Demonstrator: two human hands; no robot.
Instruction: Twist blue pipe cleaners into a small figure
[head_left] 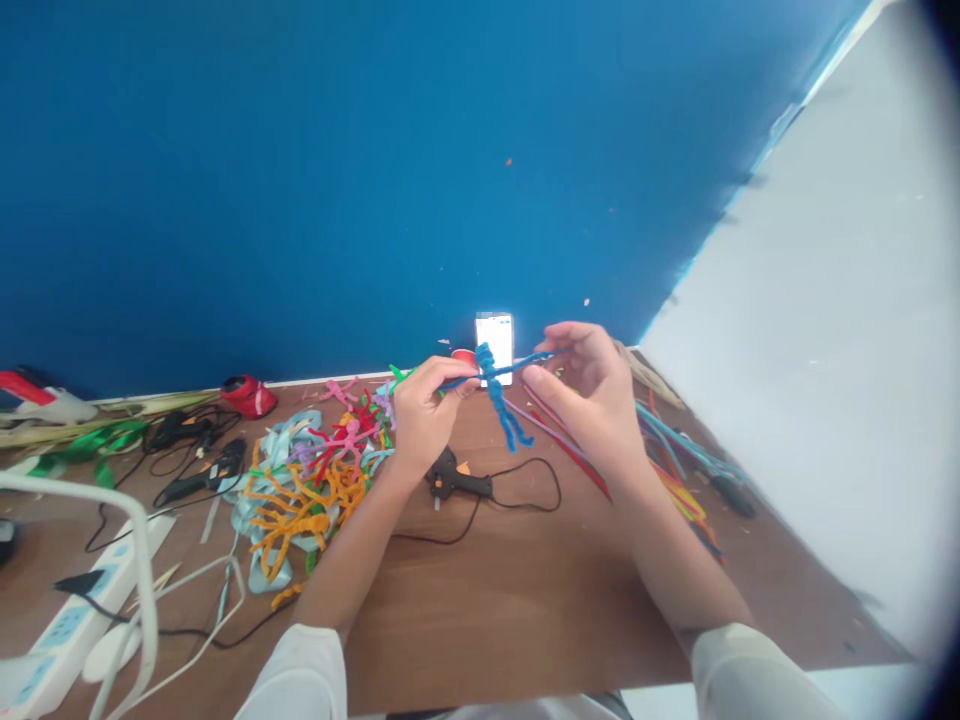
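Labelling: I find the phone [484, 340] propped upright against the blue wall [360, 200], its screen washed out white; any characters on it are too small for me to read. The power strip [69, 620] carries blue sockets, and I cannot make out any lettering on it.

Work piece: the blue fuzzy figure [496, 392] is held in the air between my hands, above the table [525, 630], its upper part overlapping the phone. My left hand [429, 408] pinches one of its arms between thumb and fingers; my right hand [589, 395] has its fingers closed about the end of the other.

Surroundings: a black glue gun [461, 482] lies between my forearms, its cable looped on the wood. Left of it I note a tangle of pale blue ribbon [262, 572] and orange fuzzy figures [300, 522], with a pink figure [351, 438] on top.

Obstructions: my left arm stands before the tangle's edge, my right forearm covers part of the loose coloured stems [679, 490], and a white tubular frame [147, 570] crosses in front of the power strip.
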